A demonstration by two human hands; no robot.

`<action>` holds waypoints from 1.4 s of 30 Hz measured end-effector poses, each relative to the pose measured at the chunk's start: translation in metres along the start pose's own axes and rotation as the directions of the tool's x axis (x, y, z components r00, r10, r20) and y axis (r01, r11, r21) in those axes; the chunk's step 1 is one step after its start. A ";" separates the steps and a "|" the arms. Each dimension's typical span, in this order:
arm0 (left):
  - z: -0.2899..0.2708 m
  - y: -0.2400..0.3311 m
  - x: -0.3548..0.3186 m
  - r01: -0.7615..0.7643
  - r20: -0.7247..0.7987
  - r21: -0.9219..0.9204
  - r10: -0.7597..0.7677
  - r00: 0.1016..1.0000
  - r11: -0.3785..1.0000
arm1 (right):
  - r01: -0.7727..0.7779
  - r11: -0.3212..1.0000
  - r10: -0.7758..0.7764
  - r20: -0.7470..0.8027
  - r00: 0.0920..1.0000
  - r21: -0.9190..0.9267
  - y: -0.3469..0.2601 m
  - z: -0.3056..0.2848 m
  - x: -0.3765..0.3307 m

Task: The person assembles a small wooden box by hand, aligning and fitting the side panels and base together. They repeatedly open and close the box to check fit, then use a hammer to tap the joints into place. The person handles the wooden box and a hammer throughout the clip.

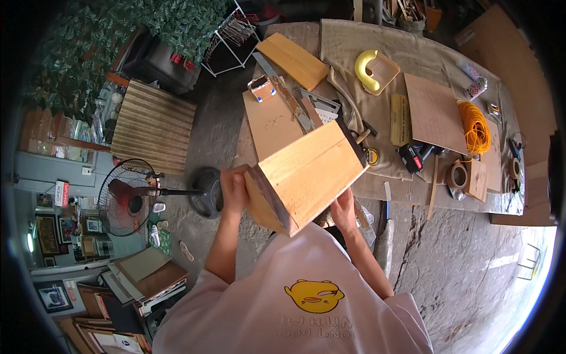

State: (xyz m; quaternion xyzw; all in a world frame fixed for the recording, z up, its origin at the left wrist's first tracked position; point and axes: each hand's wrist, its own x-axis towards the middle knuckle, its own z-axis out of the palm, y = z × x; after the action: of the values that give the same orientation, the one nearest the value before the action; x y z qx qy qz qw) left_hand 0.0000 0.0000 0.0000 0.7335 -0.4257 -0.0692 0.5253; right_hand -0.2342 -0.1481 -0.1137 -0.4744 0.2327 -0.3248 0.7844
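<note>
In front of my chest I hold a wooden box [312, 171] made of pale boards, tilted, with a darker end piece at its left. My left hand [234, 187] grips the left end, fingers wrapped on its edge. My right hand [344, 211] holds the lower right side; the box hides part of its fingers. Just beyond the box, on the cloth-covered table, lie a yellow tape measure [371, 156] and a hammer [367, 131]. A hand saw [289, 100] rests on a brown board [265, 127], with a small open carton [261, 88] near it.
The table also carries a thick wooden board [293, 61], a plywood sheet [433, 115], a black cordless drill [411, 158], coiled orange cord [474, 128], a tape roll [456, 176] and a yellow curved object [364, 71]. A standing fan [132, 197] is on the left.
</note>
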 end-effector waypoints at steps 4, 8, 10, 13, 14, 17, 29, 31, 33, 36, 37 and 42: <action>-0.002 0.039 -0.001 -0.092 0.027 0.095 0.090 0.996 0.991 | -0.052 0.991 0.051 -0.008 0.999 -0.126 0.011 0.003 -0.015; 0.004 0.042 -0.006 -0.187 0.040 0.078 0.184 0.982 0.979 | -0.049 0.962 0.055 0.015 0.998 -0.269 0.028 -0.019 -0.019; 0.005 0.049 -0.003 -0.267 0.026 0.077 0.265 0.964 0.961 | -0.055 0.942 0.070 0.035 0.997 -0.331 0.033 -0.025 -0.015; 0.006 0.062 0.001 -0.423 0.060 0.184 0.420 0.906 0.887 | -0.109 0.959 0.134 0.078 0.988 -0.260 0.045 -0.030 -0.014; 0.007 0.066 0.002 -0.479 0.085 0.235 0.473 0.877 0.846 | -0.159 0.958 0.181 0.074 0.981 -0.237 0.048 -0.033 -0.015; 0.012 0.082 0.007 -0.617 0.154 0.378 0.610 0.777 0.690 | -0.402 0.834 0.376 0.144 0.915 0.378 0.044 -0.027 -0.016; -0.002 0.096 0.027 -0.876 0.481 0.374 0.745 0.463 0.303 | -0.428 0.845 0.365 0.240 0.899 0.319 -0.073 0.026 -0.027; -0.004 0.096 0.029 -0.912 0.520 0.329 0.759 0.391 0.245 | -0.481 0.815 0.409 0.267 0.872 0.322 -0.075 0.030 -0.024; -0.008 0.097 0.032 -0.924 0.555 0.307 0.745 0.370 0.230 | -0.501 0.795 0.420 0.285 0.862 0.342 -0.082 0.037 -0.023; -0.014 0.104 0.031 -0.930 0.613 0.297 0.703 0.360 0.217 | -0.370 0.792 0.337 0.158 0.928 0.485 -0.050 0.045 -0.024; -0.013 0.111 0.031 -0.932 0.643 0.292 0.678 0.357 0.214 | -0.339 0.780 0.329 0.115 0.937 0.526 -0.031 0.043 -0.025; -0.029 0.144 0.027 -0.845 0.424 0.421 0.752 0.505 0.330 | -0.268 0.755 0.290 0.061 0.955 0.598 0.004 0.014 -0.020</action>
State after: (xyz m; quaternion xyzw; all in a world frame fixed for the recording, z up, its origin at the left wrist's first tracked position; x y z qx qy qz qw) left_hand -0.0465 -0.0106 0.1412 0.5413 -0.7674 0.2765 0.2043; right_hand -0.2373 -0.1240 -0.1100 -0.1556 0.1996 -0.2694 0.9292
